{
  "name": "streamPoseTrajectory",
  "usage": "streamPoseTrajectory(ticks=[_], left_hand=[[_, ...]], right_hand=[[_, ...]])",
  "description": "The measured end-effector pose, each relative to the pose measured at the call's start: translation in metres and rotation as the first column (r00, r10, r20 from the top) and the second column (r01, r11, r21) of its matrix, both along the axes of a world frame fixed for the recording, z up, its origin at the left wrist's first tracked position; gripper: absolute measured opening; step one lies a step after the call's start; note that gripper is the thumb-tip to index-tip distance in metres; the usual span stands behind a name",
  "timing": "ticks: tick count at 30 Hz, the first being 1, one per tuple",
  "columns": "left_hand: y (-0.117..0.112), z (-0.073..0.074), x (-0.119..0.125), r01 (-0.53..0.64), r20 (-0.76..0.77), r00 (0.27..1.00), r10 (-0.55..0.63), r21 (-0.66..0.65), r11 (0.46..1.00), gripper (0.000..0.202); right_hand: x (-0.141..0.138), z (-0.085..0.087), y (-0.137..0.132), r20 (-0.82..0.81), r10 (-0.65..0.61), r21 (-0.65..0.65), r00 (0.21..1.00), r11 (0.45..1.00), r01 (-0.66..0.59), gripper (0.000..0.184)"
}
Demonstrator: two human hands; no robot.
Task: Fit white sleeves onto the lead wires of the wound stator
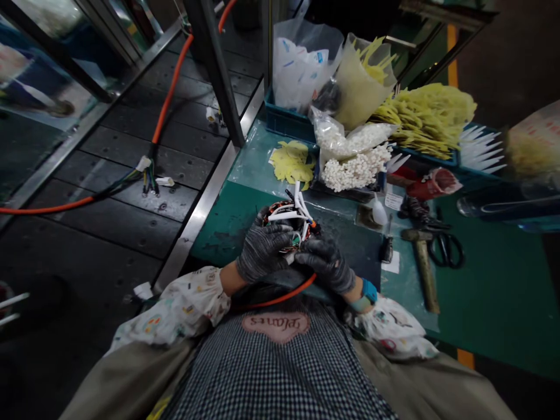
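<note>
Both my hands wear dark knit gloves and close around a round wound motor coil [286, 217] with copper windings and white sleeved leads [296, 209] sticking up. My left hand [262, 249] grips its left side. My right hand [326, 262] holds the right side, fingers at the wires. An orange cable [280, 298] runs under my wrists, close to my apron. The coil sits at the near edge of the green bench [490, 291].
A hammer [423, 262], scissors [446, 249] and a red tape roll [431, 185] lie to the right. Behind are yellow slips [292, 163], bags of white pieces [356, 166], blue bins [284, 121]. At left, a dark conveyor [131, 192] carries an orange cable [168, 99].
</note>
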State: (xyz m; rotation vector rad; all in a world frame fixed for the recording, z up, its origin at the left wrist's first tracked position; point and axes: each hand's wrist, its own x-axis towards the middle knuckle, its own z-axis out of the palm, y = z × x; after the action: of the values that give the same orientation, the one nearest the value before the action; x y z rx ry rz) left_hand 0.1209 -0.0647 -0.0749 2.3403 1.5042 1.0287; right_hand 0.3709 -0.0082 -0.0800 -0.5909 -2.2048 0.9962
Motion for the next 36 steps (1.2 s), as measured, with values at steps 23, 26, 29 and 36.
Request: streamPoseTrajectory(ticks=[23,26,29,36], left_hand=[[-0.014,0.04,-0.058,0.243,-0.488,0.831,-0.267,-0.113,0.963,0.043],[-0.009,0.056,-0.06,0.307,-0.541,0.788,-0.294,-0.067,0.949,0.029],[-0.018,0.061,-0.061,0.285,-0.577,0.795,-0.187,0.084,0.955,0.029],[-0.027,0.035,-0.079,0.215,-0.487,0.866,-0.109,0.167,0.962,0.035]], right_hand=[[-0.05,0.01,0.071,0.315,-0.242,-0.001,0.918,0.967,0.256,0.049],[-0.066,0.023,0.112,0.324,0.113,-0.08,0.939,0.993,-0.092,0.039],[-0.082,0.027,0.131,0.256,0.288,-0.168,0.923,0.953,-0.251,0.035],[-0.034,-0.001,0.057,0.036,-0.32,-0.215,0.947,0.923,0.32,0.05]])
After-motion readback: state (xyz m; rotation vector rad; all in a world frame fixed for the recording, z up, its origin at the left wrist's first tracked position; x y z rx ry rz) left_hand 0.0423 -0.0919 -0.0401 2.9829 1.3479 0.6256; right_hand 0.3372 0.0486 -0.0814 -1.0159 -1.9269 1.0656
